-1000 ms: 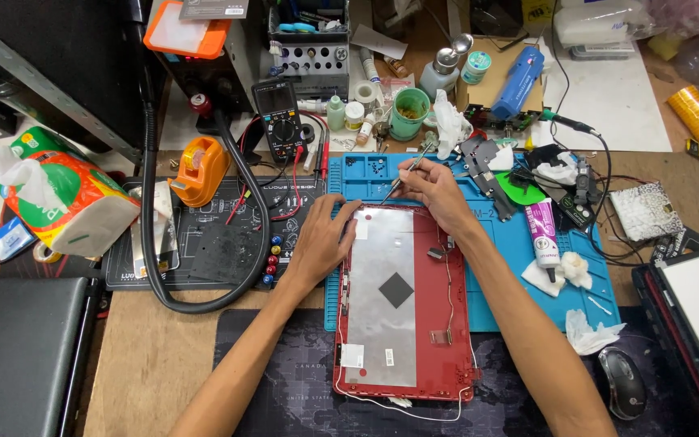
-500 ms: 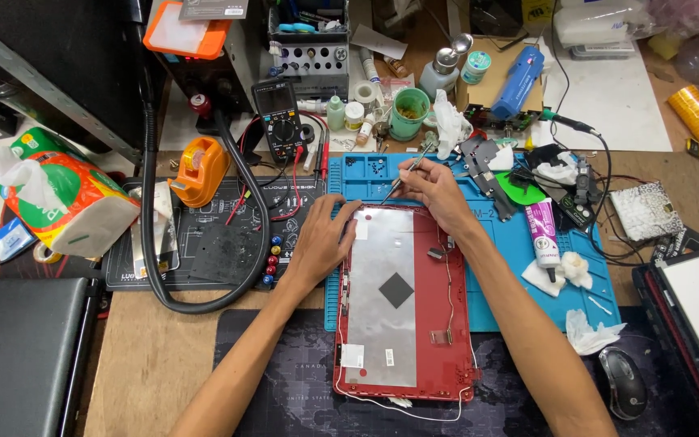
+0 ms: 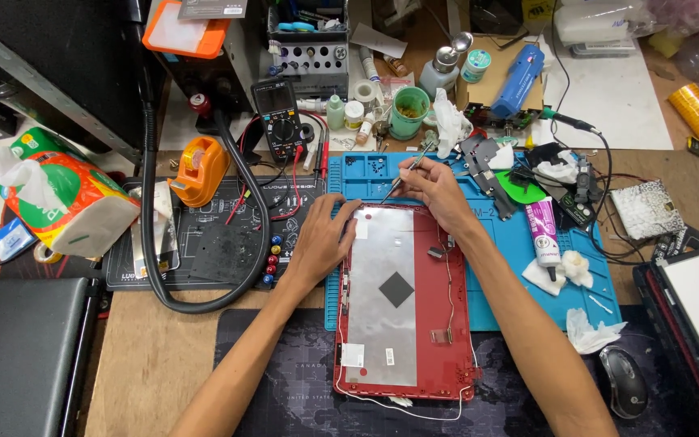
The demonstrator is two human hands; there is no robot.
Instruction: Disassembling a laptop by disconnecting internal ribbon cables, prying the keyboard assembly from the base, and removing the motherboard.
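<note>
A red laptop lid (image 3: 455, 324) lies inside-up on a blue work mat (image 3: 527, 283), with a silver foil sheet (image 3: 382, 299) covering its middle. My left hand (image 3: 321, 243) rests flat on the lid's top left corner. My right hand (image 3: 434, 190) is at the lid's top edge and grips thin metal tweezers (image 3: 406, 171), their tip pointing down at that edge. A thin white cable (image 3: 446, 283) runs down the lid's right side.
A black multimeter (image 3: 278, 121), an orange tape dispenser (image 3: 200, 168), a green cup (image 3: 408, 112) and a blue glue gun (image 3: 518, 79) crowd the back. A tissue pack (image 3: 62, 202) and closed laptop (image 3: 18, 356) sit left. A mouse (image 3: 624, 380) and glue tube (image 3: 545, 235) lie right.
</note>
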